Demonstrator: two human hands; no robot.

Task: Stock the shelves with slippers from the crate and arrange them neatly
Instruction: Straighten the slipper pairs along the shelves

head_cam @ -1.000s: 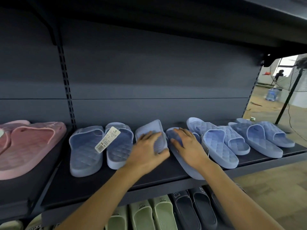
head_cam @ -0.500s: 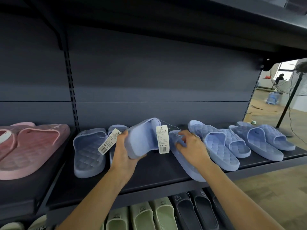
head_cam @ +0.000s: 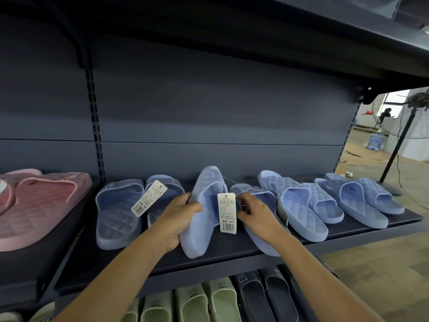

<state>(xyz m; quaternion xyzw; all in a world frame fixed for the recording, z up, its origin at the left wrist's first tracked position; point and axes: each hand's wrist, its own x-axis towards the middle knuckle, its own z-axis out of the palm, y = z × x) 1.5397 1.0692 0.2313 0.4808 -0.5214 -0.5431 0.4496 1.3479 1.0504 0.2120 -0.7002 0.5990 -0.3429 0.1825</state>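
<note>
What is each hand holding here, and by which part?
The left hand grips the tilted blue slipper by its left edge. The right hand curls beside the tag; its hold is unclear.

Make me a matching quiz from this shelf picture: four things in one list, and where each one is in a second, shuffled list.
Things:
1. pink slippers
2. green slippers
3. blue slipper with hanging tag
4. pedestal fan

Places:
A. on the floor past the right end of the shelf
B. one level below that shelf
C. gripped in the left hand
D. far left, in the next bay

Pairs: 1-D, 2-B, 3-C, 4-A.
</note>
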